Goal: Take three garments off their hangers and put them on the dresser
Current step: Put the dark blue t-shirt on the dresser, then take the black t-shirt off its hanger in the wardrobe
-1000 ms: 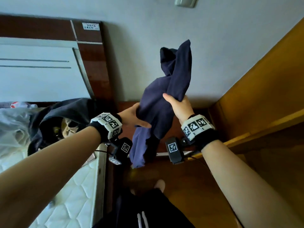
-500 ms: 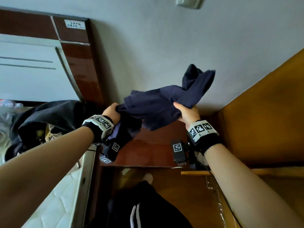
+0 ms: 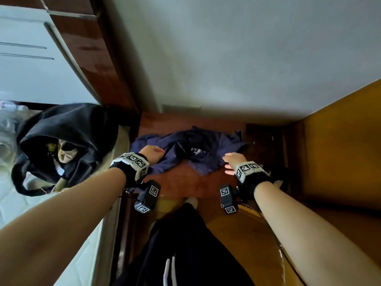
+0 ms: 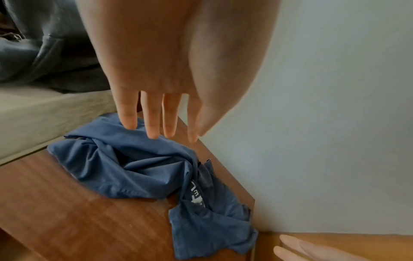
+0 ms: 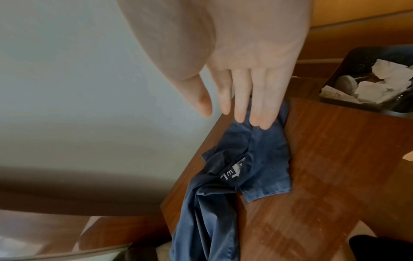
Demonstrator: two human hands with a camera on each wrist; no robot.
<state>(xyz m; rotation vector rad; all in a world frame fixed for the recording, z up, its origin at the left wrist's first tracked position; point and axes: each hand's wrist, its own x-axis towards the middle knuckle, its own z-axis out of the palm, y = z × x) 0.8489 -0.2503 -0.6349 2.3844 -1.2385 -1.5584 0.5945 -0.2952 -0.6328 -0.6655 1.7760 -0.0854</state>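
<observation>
I'm in a bedroom. Left of my left hand (image 3: 151, 153) lies a quilted mattress (image 3: 12, 205) with a dark jacket (image 3: 68, 124) heaped on it, under a glossy wood-and-white headboard (image 3: 82, 52). Under my palms is a low wooden dresser (image 3: 181, 182) against a plain wall (image 3: 226, 58), a blue garment (image 3: 191, 149) crumpled on it. Beyond my right hand (image 3: 233, 159) sits a black bin (image 5: 357, 58) of crumpled paper.

Bare wood open on the near half of the dresser (image 3: 181, 182), in front of the crumpled blue garment (image 3: 189, 149). Blocked at the back by the wall (image 3: 226, 58). Hemmed on the left by the mattress edge (image 4: 44, 113) and a black bag (image 3: 68, 141); on the right by a black bin (image 5: 368, 79) of paper scraps.
</observation>
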